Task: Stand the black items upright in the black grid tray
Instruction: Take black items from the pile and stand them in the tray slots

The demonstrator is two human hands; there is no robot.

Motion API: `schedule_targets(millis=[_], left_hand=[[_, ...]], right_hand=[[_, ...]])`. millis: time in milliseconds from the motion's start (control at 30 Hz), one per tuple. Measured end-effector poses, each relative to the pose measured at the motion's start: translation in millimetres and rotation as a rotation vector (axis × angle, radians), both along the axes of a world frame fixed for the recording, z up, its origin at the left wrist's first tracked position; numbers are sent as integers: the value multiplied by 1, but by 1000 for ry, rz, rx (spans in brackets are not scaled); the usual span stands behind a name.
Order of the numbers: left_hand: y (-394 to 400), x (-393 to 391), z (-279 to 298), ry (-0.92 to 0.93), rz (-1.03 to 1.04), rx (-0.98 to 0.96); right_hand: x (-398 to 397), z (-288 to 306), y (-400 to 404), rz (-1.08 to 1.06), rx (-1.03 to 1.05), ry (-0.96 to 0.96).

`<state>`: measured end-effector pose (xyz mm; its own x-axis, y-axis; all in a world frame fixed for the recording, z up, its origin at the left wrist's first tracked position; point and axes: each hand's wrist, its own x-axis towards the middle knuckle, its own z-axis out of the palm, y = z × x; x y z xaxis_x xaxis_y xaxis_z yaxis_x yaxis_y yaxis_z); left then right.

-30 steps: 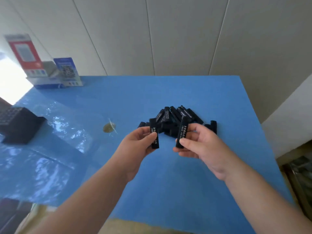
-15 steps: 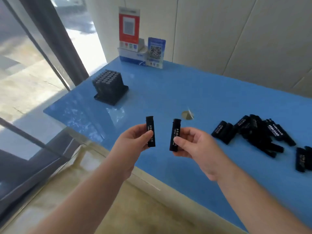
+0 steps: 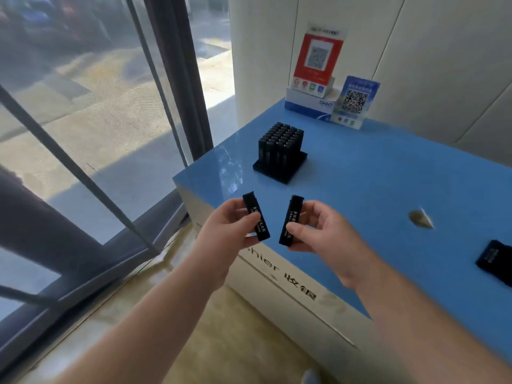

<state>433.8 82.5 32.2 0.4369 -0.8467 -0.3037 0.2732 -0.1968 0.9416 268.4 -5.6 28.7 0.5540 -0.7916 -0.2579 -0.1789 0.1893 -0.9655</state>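
Observation:
My left hand pinches a black stick-shaped item with white lettering. My right hand pinches a second black item of the same kind. Both are held roughly upright over the near left corner of the blue table. Beyond them, toward the table's left side, stands the black grid tray with several black items upright in it. Its right row of cells looks free. At the right edge of the view lies one more loose black item.
A red sign and a blue QR sign stand on a white box at the table's back left corner. A small brass-coloured object lies mid-table. Left of the table are a glass wall with dark frames and a floor drop.
The view has swung left, away from the pile of loose items. Both hands keep their items and now sit nearer the grid tray, which has come into the middle of the view.

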Motion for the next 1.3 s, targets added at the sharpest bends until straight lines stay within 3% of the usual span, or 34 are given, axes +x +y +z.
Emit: schedule_targets(millis=[300,633,833,1100,1300], left_hand=[[-68,56,-12,-69,-34,10],[-154,107,2,-362,-202,-39],[-209,132,6,-753,-421,-246],[-260,152,-27,-1055,-719,-551],[-270,150,-42,-1281,-761,-743]], right_hand=[[48,-17,-66,-123,-37,-42],[87,-19,-122,-291,-162,11],[100,-24,-136,-467,-315,69],[111,-38,-135,-653,-325,173],[119,-44,-129,-731,-357,224]])
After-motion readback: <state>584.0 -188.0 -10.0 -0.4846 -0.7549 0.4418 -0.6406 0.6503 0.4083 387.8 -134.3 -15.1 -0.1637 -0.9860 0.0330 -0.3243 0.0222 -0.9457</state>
